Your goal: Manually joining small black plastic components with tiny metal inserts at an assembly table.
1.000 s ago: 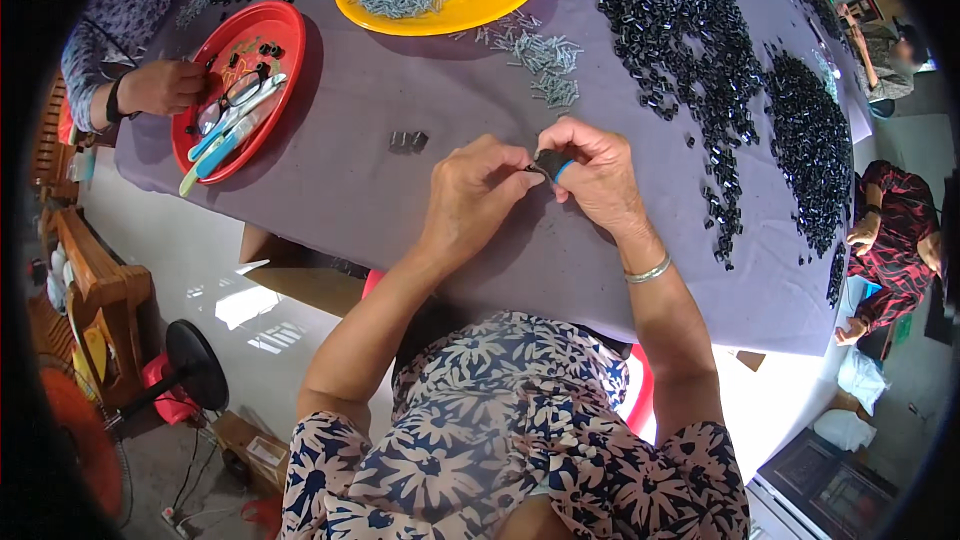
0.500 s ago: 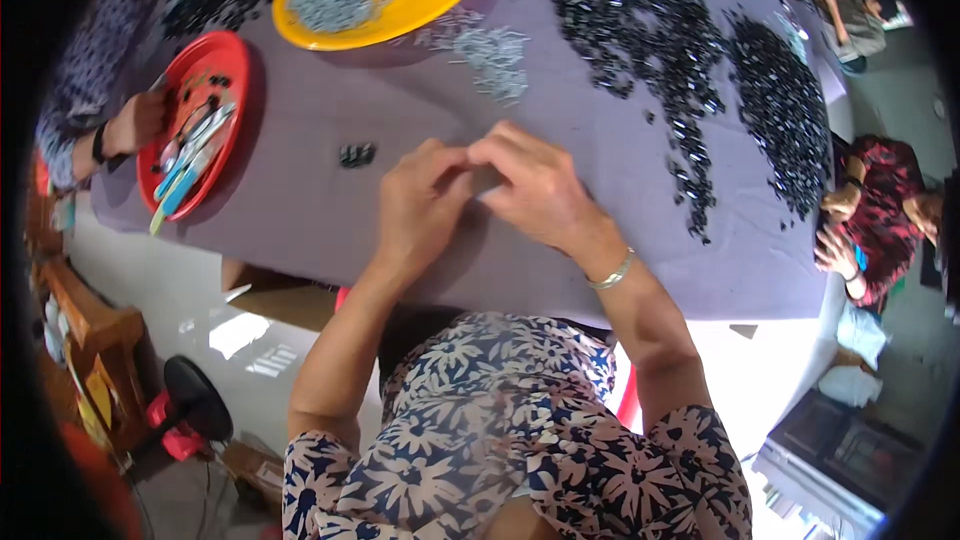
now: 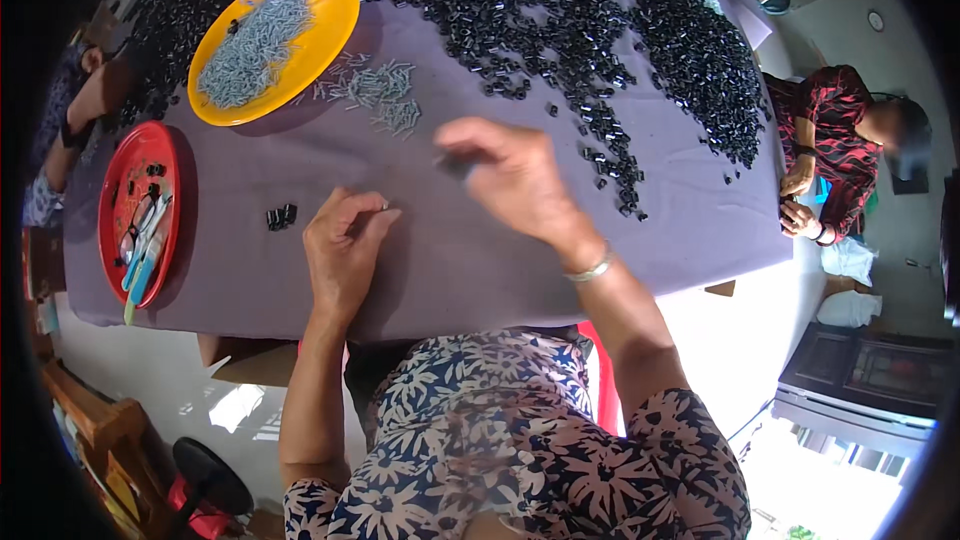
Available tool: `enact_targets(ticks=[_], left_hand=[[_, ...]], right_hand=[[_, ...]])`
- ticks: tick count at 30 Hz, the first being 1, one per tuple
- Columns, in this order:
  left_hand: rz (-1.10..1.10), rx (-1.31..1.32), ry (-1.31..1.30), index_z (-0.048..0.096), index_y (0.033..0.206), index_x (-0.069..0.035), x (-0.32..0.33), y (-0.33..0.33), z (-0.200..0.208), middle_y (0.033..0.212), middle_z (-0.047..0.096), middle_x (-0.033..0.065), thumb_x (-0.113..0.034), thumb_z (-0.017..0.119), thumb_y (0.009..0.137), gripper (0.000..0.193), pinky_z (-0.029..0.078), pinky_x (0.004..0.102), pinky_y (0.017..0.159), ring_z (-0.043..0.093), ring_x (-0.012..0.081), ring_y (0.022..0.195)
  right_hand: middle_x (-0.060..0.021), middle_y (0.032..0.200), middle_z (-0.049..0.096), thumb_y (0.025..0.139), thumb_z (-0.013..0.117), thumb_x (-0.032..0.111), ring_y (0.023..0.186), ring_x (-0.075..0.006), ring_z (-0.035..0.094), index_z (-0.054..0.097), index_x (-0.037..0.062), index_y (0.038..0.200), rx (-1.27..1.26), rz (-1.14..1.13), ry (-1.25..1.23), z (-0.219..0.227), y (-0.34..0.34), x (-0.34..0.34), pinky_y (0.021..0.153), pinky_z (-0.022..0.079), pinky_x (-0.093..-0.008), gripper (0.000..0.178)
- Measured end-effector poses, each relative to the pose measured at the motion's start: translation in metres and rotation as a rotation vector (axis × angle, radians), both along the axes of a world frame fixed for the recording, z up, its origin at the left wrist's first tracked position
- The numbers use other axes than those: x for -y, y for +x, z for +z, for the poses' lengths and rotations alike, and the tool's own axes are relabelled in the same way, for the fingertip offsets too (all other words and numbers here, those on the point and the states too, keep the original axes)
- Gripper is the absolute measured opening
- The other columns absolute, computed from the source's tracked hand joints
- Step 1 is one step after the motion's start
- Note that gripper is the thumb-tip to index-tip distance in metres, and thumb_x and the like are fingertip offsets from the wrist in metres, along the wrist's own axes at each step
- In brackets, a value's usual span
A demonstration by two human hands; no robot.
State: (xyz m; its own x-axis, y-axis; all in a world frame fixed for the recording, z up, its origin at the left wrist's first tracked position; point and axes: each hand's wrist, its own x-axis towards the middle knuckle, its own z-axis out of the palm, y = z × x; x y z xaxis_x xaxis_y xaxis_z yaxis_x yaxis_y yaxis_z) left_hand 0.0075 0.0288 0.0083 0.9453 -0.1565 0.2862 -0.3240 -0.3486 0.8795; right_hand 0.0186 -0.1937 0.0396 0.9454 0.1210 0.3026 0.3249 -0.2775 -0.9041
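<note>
A small dark part (image 3: 458, 166) sits pinched in the fingertips of the right hand (image 3: 515, 180), raised over the middle of the table; half a second ago both hands met there, and now the right has lifted away toward the far heap. The left hand (image 3: 345, 255) rests curled near the front edge, finger and thumb pressed on a thin metal pin (image 3: 380, 207). Beside it lies a short cluster of black pieces (image 3: 281, 216). Farther out, loose silvery pins (image 3: 380, 95), a yellow plate (image 3: 335, 25) of pins, a red plate (image 3: 120, 190), and glossy black parts (image 3: 520, 20) spread over the purple tablecloth (image 3: 450, 260). Pale floor below.
</note>
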Motion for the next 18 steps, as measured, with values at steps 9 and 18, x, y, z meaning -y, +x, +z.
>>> enact_targets(ticks=[9,18], left_hand=[[-0.014,0.009,0.006,0.067,0.092,0.0,0.002,0.002,0.003,0.08,0.062,0.0065,0.004,0.076,0.078,0.017,0.048,0.0272,0.066,0.06,0.017,0.071],[-0.004,0.011,0.035,0.067,0.093,0.001,0.003,0.0,0.003,0.08,0.061,0.0062,0.004,0.076,0.078,0.018,0.047,0.0266,0.066,0.059,0.0166,0.071]], right_hand=[[-0.011,0.093,0.067,0.079,0.067,0.006,0.08,-0.0214,0.063,0.067,0.0044,0.11,-0.1,-0.518,-0.756,0.005,-0.031,0.188,0.074,0.052,-0.0325,0.031],[-0.0106,0.088,0.058,0.082,0.069,0.008,0.075,-0.0254,0.057,0.064,0.0066,0.116,-0.002,-0.433,-0.725,-0.01,-0.032,0.142,0.068,0.049,-0.0347,0.034]])
